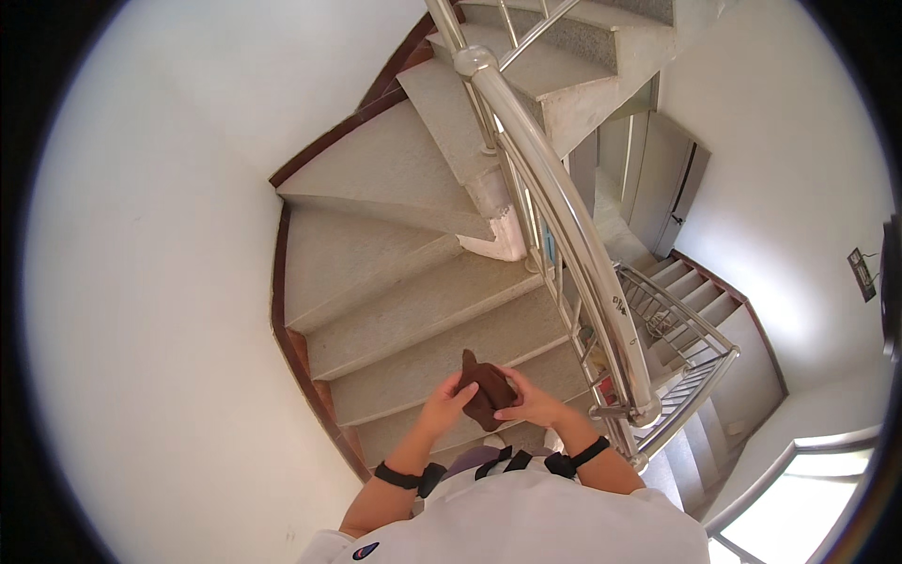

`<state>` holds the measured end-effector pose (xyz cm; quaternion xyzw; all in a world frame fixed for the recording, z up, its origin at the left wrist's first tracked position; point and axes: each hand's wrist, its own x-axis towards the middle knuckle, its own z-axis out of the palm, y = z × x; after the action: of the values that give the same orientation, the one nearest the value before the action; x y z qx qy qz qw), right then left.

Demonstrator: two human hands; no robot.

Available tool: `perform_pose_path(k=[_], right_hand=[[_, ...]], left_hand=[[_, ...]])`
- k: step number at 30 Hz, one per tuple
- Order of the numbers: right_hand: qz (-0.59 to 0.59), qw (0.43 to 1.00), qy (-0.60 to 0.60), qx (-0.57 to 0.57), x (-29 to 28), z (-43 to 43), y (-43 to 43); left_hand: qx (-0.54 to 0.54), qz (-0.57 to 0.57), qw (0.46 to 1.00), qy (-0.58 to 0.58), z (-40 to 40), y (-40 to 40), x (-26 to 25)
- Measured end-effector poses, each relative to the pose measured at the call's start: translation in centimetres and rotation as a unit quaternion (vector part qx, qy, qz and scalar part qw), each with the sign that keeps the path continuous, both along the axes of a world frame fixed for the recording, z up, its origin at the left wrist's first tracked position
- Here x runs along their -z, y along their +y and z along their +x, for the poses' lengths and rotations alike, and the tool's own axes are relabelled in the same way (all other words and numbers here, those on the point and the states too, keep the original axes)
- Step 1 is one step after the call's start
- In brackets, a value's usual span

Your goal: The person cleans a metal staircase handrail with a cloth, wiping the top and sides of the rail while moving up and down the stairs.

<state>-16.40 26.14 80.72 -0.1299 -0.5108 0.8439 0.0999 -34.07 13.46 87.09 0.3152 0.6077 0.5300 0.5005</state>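
A folded brown cloth [487, 386] is held in front of my waist, with one corner poking up at its far left. My left hand [445, 407] grips its left side, thumb laid on top. On the opposite side my right hand [533, 405] pinches the cloth between thumb and fingers. Parts of the fingers are hidden behind the fabric. Both forearms wear black straps. Below the cloth are the stone stair treads [444, 374], and my shoes show just past my shirt.
A polished metal handrail [564, 204] curves along the right. Winding steps [380, 155] rise ahead beside a white wall [155, 282]. Beyond the rail, a lower flight [694, 296] leads toward a door [666, 180]. A bright window [796, 500] lies at lower right.
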Motion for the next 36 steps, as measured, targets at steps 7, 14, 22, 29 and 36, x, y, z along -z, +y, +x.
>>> perform_pose_path(k=[7,14,22,29,36], right_hand=[[0.053,0.991,0.031,0.118,0.1,-0.4,0.7],[0.105,0.976,-0.063,0.183,-1.3,-6.0,-6.1],[0.421,0.889,-0.084,0.159,-0.7,-13.5,-15.4],[0.5,0.825,-0.214,0.152,2.0,-19.0,-23.1],[0.631,0.705,-0.143,0.292,-1.8,-18.8,-23.4]], left_hand=[[-0.073,-0.04,0.992,0.1,-2.3,-1.2,-0.8],[-0.15,-0.096,0.983,0.035,-9.0,-8.9,2.7],[-0.022,0.055,0.994,0.091,-15.9,-16.5,5.1],[0.212,-0.04,0.917,0.336,-24.2,-22.4,4.3],[0.183,0.1,0.899,0.386,-27.7,-22.5,1.9]])
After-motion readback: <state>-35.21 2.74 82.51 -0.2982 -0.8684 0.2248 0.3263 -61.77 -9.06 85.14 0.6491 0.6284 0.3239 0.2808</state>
